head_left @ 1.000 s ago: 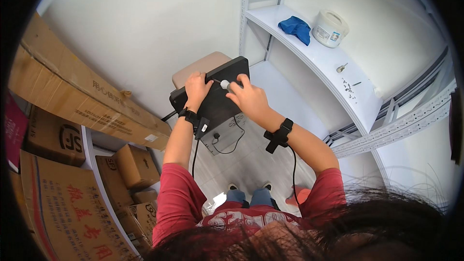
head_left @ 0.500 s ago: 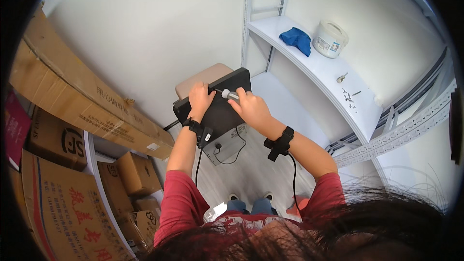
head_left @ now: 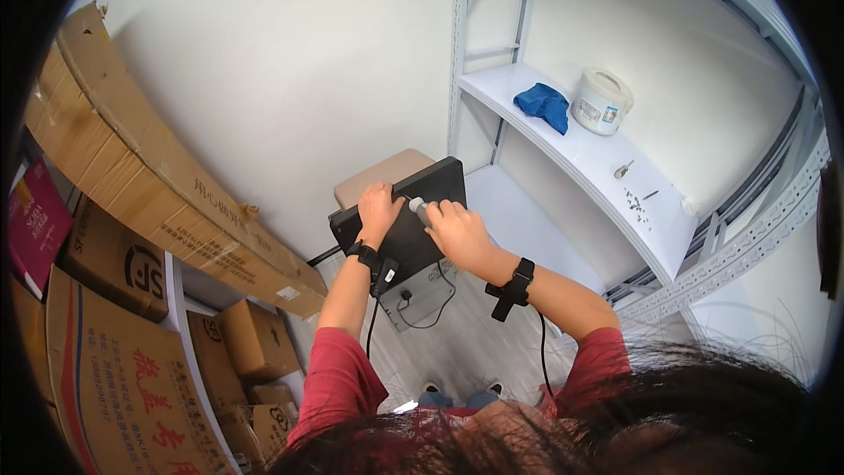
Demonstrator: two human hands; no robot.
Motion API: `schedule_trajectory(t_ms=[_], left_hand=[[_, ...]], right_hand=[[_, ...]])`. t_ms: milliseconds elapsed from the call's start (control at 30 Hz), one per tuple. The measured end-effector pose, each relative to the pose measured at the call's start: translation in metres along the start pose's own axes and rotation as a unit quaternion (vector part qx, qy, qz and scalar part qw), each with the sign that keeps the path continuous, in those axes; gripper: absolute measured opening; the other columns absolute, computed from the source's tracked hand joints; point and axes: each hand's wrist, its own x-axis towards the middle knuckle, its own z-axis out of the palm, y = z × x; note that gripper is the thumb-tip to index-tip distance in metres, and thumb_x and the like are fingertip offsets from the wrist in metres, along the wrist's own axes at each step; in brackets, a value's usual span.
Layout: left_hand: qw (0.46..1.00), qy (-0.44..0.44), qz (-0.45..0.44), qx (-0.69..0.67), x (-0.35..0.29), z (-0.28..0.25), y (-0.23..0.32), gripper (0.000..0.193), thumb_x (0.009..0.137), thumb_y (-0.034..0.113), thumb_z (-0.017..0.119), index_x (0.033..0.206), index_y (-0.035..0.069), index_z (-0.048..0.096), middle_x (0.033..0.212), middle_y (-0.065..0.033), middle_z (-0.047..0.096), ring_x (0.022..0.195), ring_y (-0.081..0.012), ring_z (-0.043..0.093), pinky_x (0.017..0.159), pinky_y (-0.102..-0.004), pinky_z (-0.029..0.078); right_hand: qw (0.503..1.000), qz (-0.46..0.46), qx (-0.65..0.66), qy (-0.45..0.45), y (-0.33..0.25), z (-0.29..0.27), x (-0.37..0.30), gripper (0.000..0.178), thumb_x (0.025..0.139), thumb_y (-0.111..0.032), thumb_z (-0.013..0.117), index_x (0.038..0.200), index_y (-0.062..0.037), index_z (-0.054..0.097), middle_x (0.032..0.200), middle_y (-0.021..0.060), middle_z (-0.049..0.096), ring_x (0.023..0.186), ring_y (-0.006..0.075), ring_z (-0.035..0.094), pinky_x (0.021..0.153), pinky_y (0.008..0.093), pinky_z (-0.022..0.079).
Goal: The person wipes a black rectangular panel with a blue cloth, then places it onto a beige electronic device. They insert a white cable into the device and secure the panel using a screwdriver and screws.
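Note:
A screwdriver (head_left: 418,205) with a pale grey handle is held in my right hand (head_left: 462,230), its shaft pointing left toward the fingers of my left hand (head_left: 378,209). My left hand rests on a thick black panel (head_left: 413,242), close to its far edge, with the fingers drawn together by the screwdriver's tip. Whatever those fingertips pinch is hidden or too small to make out. The panel lies tilted in front of me. Below it shows a grey metal box (head_left: 413,303) with a black cable and plug.
A beige padded seat (head_left: 382,174) stands behind the panel. On the right shelf (head_left: 580,145) are a blue cloth (head_left: 542,105), a white rice cooker (head_left: 602,102), a small tool (head_left: 623,170) and several scattered screws (head_left: 636,204). Cardboard boxes (head_left: 255,334) line the left, with a long carton (head_left: 167,176) above.
The view has tilted up slightly, so most things sit lower in the picture. Both hands stay at the panel's far edge, the screwdriver still in my right hand.

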Motion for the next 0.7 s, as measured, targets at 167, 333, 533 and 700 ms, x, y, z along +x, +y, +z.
schedule_trajectory(t_ms=[167,333,533,700], left_hand=[[1.0,-0.006,-0.004,0.002,0.0,-0.005,0.005,0.028,0.064,0.025,0.076,0.078,0.003,0.065,0.076,-0.0105,0.058,0.079,-0.0291,0.059,0.067,-0.0399,0.048],[1.0,0.0,0.009,-0.004,-0.001,-0.007,0.005,0.027,0.065,0.024,0.077,0.076,0.003,0.064,0.075,-0.0103,0.058,0.078,-0.0286,0.059,0.067,-0.0394,0.049],[1.0,-0.004,0.015,-0.006,-0.003,-0.004,0.004,0.03,0.064,0.025,0.076,0.083,0.004,0.066,0.076,-0.0101,0.057,0.079,-0.0294,0.058,0.066,-0.0401,0.048],[1.0,-0.006,0.014,0.005,-0.007,-0.007,0.005,0.03,0.064,0.024,0.076,0.083,0.004,0.065,0.076,-0.0102,0.057,0.078,-0.0294,0.058,0.066,-0.0403,0.048]], right_hand=[[0.983,0.167,0.016,-0.07,0.001,-0.001,0.008,0.034,0.077,-0.031,0.07,0.085,-0.0006,0.055,0.06,0.0138,0.057,0.056,0.0292,0.062,0.047,0.0368,0.048],[0.98,0.193,-0.002,-0.043,0.005,0.002,0.002,0.028,0.08,-0.026,0.068,0.092,-0.0035,0.055,0.084,0.015,0.058,0.061,0.0288,0.063,0.05,0.0366,0.051],[0.995,0.063,0.047,-0.069,0.004,-0.006,-0.012,0.028,0.08,-0.019,0.067,0.101,-0.0071,0.053,0.112,0.0141,0.046,0.067,0.0262,0.062,0.055,0.036,0.053],[0.994,-0.016,-0.028,-0.105,-0.009,-0.013,-0.016,0.031,0.078,-0.019,0.069,0.097,-0.0013,0.052,0.101,0.0125,0.049,0.077,0.0245,0.062,0.058,0.0312,0.052]])
